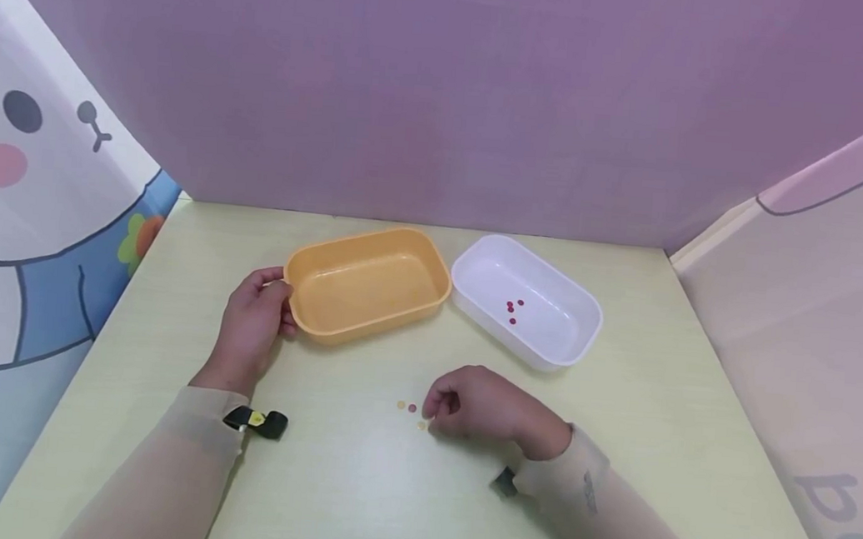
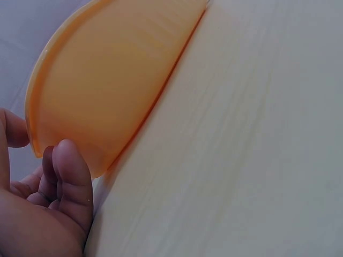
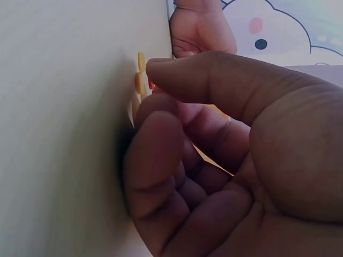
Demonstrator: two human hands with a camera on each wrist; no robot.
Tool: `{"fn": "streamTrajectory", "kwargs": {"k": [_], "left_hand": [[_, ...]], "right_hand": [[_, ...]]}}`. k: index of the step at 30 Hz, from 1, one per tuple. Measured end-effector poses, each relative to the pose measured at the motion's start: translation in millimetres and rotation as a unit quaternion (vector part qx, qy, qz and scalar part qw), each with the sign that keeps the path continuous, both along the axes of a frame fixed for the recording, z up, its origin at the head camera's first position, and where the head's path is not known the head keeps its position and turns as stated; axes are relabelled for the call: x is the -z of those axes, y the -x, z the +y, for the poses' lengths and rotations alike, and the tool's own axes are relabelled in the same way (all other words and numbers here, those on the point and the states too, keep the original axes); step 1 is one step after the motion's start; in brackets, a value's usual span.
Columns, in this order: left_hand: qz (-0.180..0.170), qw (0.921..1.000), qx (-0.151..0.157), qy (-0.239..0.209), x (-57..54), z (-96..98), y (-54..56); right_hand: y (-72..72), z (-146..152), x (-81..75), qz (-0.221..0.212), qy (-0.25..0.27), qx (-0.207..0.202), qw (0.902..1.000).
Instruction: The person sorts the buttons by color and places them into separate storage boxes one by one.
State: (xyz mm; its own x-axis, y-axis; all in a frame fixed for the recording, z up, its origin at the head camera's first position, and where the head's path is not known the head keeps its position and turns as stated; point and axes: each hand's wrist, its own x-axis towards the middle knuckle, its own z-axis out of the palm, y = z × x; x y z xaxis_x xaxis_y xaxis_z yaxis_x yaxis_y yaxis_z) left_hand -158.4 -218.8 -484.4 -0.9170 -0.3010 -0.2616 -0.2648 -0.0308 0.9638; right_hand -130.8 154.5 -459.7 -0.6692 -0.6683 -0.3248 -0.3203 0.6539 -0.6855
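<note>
My left hand (image 1: 251, 315) grips the left end of an orange-yellow plastic tray (image 1: 367, 336), thumb and fingers about its rim. The left wrist view shows that hand (image 2: 59, 193) close up against the tray (image 2: 96, 80). Low over the table, my right hand (image 1: 478, 406) has loosely bent fingers beside a few small round discs: a yellow disc (image 1: 401, 404), a red disc (image 1: 412, 408) and another yellow disc (image 1: 421, 425) nearest the fingertips. Nothing shows between thumb and fingers in the right wrist view, where the hand (image 3: 214, 144) partly hides the discs.
A white tray (image 1: 560, 358) stands right of the orange-yellow one, their ends almost touching. Several red discs (image 1: 513, 321) lie in it. Behind the pale table (image 1: 355, 498) rises a purple panel (image 1: 443, 103); printed panels flank both sides.
</note>
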Motion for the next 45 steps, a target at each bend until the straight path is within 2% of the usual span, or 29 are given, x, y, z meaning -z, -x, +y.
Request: {"fn": "streamTrajectory", "kwargs": {"k": [9, 26, 35, 45], "left_hand": [[0.003, 1.0000, -0.003, 0.000, -4.2, -1.1, -0.2], [0.001, 1.0000, -0.005, 0.000, -10.8, 1.1, -1.2], [-0.011, 0.9999, -0.001, 0.010, -8.1, 1.6, -2.0], [-0.004, 1.0000, 0.002, 0.004, -1.9, 0.0, -3.0]], "right_hand": [[-0.1, -2.6, 6.7, 0.024, 0.007, -0.002, 0.9997], [-2.7, -7.0, -2.1, 0.043, 0.006, -0.013, 0.9990], [-3.7, -4.8, -0.5, 0.027, -0.012, -0.006, 0.9996], [-4.9, -1.3, 3.1, 0.015, -0.003, -0.010, 0.9998]]}}
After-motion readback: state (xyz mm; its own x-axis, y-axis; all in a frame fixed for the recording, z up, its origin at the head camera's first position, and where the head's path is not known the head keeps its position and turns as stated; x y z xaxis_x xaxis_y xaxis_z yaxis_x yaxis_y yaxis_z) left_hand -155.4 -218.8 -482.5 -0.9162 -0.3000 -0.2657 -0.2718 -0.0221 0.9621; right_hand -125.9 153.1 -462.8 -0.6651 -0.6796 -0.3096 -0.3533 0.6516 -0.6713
